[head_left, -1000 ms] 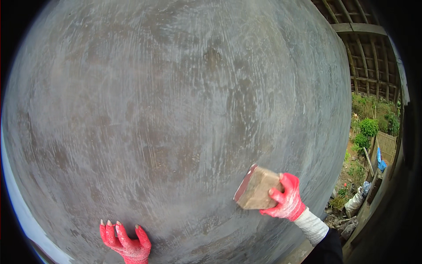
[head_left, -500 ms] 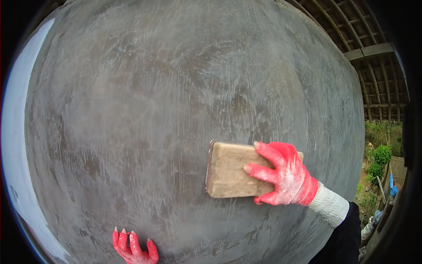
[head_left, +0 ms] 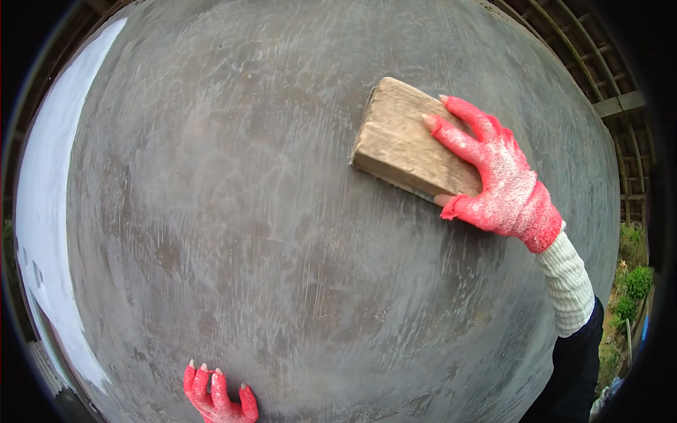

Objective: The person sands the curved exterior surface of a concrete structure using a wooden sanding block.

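A grey plastered wall (head_left: 233,211) with streaky, scratched marks fills most of the view. My right hand (head_left: 497,169), in a red-coated glove with bare fingertips and a white knitted cuff, grips a worn wooden sanding block (head_left: 412,137). The block is tilted and lies against the upper right part of the wall. A thin edge shows along its underside, but the face toward the wall is hidden. Low on the left, my left hand (head_left: 220,396) wears a matching glove. Its fingers are spread and hold nothing; they appear to rest on the wall.
A white painted strip (head_left: 53,183) borders the grey wall at the left. Roof timbers and tiles (head_left: 599,42) slope overhead at the upper right. Green plants (head_left: 638,282) grow outside beyond the wall's right edge.
My right hand has carried the sanding block upward and slightly right along the wall, and the block now slants. My left hand stays nearly in place. The view has shifted slightly.
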`<action>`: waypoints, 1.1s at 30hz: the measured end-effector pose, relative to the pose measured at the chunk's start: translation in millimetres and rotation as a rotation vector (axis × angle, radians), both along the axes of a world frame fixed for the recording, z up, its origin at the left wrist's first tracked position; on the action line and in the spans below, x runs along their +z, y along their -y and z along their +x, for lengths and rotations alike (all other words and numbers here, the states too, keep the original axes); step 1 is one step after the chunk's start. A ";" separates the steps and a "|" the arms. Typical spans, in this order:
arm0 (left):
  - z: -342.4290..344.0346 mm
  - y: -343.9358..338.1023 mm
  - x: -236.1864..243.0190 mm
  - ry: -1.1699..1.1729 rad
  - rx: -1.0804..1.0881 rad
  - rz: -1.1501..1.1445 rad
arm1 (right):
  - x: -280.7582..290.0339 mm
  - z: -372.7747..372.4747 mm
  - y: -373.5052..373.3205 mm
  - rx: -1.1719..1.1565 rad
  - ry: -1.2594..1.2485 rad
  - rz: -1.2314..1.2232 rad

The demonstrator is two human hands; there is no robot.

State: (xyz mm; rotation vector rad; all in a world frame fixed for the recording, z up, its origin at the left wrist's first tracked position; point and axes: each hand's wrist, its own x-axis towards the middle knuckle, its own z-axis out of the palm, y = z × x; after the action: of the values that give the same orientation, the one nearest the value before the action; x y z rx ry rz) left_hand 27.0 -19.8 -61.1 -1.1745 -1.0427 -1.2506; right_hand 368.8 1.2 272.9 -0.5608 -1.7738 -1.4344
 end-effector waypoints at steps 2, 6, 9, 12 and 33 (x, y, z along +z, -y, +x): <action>-1.7 -18.5 -15.6 0.036 -0.055 -0.053 | 27.5 48.3 -5.7 -0.003 -0.271 0.080; -0.9 -23.1 -5.4 -0.014 -0.214 -0.068 | 96.5 19.4 -4.0 -0.021 -0.642 0.113; -7.1 -24.4 -7.4 -0.016 -0.244 -0.084 | 47.2 -74.5 -7.0 0.043 -0.374 0.212; -16.5 -13.5 -14.5 -0.017 -0.194 -0.097 | -67.4 -129.2 15.6 0.157 0.206 -0.098; -150.5 174.9 -53.2 0.173 -0.192 -0.213 | -25.5 -225.6 24.7 0.043 -0.130 -0.029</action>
State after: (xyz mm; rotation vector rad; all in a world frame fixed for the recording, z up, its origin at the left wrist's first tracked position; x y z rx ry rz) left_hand -123.6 -194.7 -114.3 -1.3734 -1.2379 -1.4377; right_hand 143.2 -23.6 247.5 -0.6134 -1.6958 -1.3147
